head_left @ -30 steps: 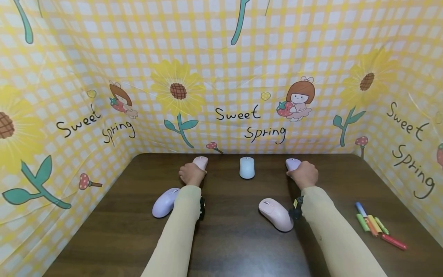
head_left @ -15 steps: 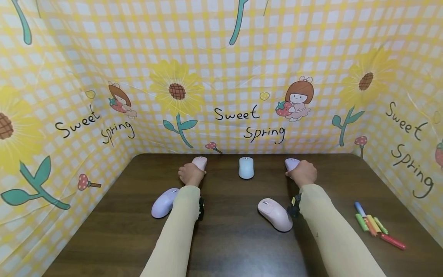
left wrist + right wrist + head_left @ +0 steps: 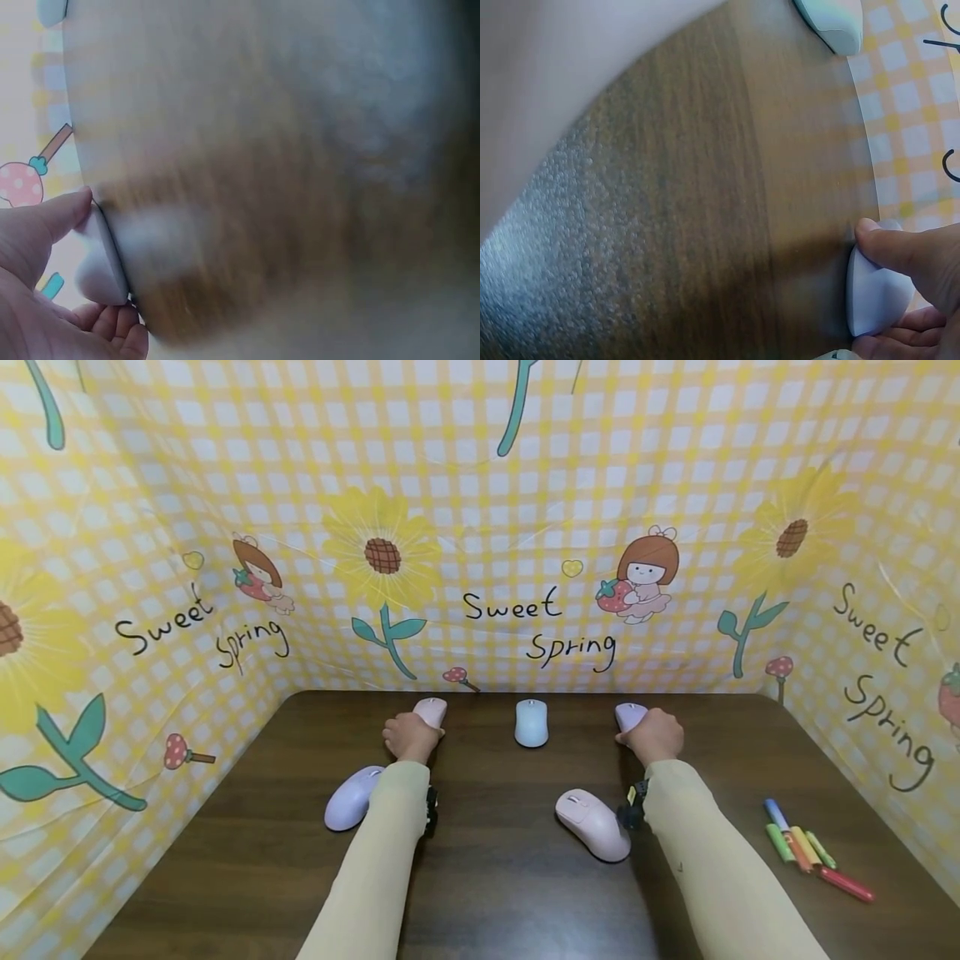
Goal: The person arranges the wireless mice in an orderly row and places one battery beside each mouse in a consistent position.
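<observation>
At the table's far edge my left hand (image 3: pixel 412 737) grips a small pink computer mouse (image 3: pixel 431 712) by its sides; the left wrist view shows thumb and fingers on either side of that mouse (image 3: pixel 103 262). My right hand (image 3: pixel 656 735) holds a small purple mouse (image 3: pixel 630 716), its thumb on one side and fingers on the other in the right wrist view, where the mouse (image 3: pixel 877 292) rests on the table. Between the hands stands a light blue mouse (image 3: pixel 532 724). A larger lavender mouse (image 3: pixel 352 799) lies beside my left forearm, and a larger pink mouse (image 3: pixel 592 825) near my right wrist.
Several coloured pens or markers (image 3: pixel 797 839) lie in a loose group on the right of the dark wooden table (image 3: pixel 480 893). A yellow checked cloth (image 3: pixel 487 527) rises along the back and both sides of the table.
The view drifts slightly, so everything shifts a little left in the picture. Both hands stay on their mice, which keep their places on the table.
</observation>
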`<state>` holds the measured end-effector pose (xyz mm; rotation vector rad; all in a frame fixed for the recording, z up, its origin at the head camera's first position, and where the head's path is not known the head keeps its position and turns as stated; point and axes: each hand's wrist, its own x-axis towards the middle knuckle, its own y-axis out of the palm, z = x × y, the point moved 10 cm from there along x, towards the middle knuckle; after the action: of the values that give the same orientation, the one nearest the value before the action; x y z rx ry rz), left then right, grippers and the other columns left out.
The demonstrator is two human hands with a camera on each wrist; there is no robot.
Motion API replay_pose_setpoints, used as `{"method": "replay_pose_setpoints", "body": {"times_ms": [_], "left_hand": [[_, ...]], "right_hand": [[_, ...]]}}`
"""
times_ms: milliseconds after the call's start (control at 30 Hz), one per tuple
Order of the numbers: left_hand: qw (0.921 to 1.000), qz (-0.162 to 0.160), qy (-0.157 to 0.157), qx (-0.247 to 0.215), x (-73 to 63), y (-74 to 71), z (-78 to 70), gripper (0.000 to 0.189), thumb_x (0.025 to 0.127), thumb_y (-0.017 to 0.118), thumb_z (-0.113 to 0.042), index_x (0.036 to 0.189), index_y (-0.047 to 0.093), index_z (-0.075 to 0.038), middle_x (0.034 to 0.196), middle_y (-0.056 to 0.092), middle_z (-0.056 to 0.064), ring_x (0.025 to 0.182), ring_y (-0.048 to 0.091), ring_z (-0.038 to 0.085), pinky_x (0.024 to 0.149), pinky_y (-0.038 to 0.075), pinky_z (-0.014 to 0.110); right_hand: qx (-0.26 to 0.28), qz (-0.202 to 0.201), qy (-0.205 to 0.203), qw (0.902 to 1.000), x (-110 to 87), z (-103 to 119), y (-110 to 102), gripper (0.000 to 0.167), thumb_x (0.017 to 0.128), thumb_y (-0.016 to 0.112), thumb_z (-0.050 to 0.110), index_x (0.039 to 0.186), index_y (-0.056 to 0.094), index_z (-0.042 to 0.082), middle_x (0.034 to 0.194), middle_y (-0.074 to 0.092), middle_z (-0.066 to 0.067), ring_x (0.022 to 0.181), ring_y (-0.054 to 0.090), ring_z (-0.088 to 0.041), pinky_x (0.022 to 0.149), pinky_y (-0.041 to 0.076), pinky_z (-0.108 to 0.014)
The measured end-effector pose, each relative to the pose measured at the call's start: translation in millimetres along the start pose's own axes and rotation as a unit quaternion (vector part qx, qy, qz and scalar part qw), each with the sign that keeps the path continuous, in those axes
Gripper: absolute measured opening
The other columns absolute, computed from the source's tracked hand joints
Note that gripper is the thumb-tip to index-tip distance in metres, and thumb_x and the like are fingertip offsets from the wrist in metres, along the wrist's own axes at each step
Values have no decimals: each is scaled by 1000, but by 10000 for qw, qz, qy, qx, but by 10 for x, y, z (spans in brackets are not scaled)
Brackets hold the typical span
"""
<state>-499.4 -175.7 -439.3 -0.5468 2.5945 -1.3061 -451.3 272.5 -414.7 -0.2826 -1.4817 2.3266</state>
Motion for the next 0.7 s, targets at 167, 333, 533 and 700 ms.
{"method": "replay_pose_setpoints", "body": {"times_ms": [167, 333, 533, 700], "left_hand": [[10000, -20, 68, 13, -66, -45, -44, 73, 80, 79, -32, 123, 44, 16, 118, 44, 32, 111, 41, 45, 96, 36, 53], [9998, 110, 128, 78, -105, -60, -86, 75, 81, 77, -38, 122, 44, 16, 117, 45, 32, 111, 42, 44, 97, 36, 53], [9994, 245, 231, 104, -144, -107, -144, 76, 82, 75, -40, 122, 44, 17, 118, 46, 33, 112, 42, 45, 96, 35, 52], [9990, 219, 306, 233, -154, -164, -203, 75, 82, 73, -41, 121, 45, 16, 117, 47, 32, 111, 43, 44, 95, 35, 51]], "right_hand": [[30, 70, -4, 10000, 4, -5, 8, 70, 73, 84, 34, 113, 56, -16, 107, 60, -34, 96, 60, -44, 78, 50, -49], [25, -1, -77, 10000, -5, 10, -2, 70, 73, 84, 34, 113, 57, -16, 106, 61, -33, 96, 60, -44, 78, 50, -49], [20, 0, -70, 10000, -12, 8, -15, 69, 74, 84, 34, 113, 57, -16, 106, 61, -33, 96, 60, -44, 78, 50, -50], [55, -32, -67, 10000, -10, 5, -27, 70, 73, 84, 34, 112, 57, -16, 106, 61, -34, 96, 60, -44, 78, 49, -50]]}}
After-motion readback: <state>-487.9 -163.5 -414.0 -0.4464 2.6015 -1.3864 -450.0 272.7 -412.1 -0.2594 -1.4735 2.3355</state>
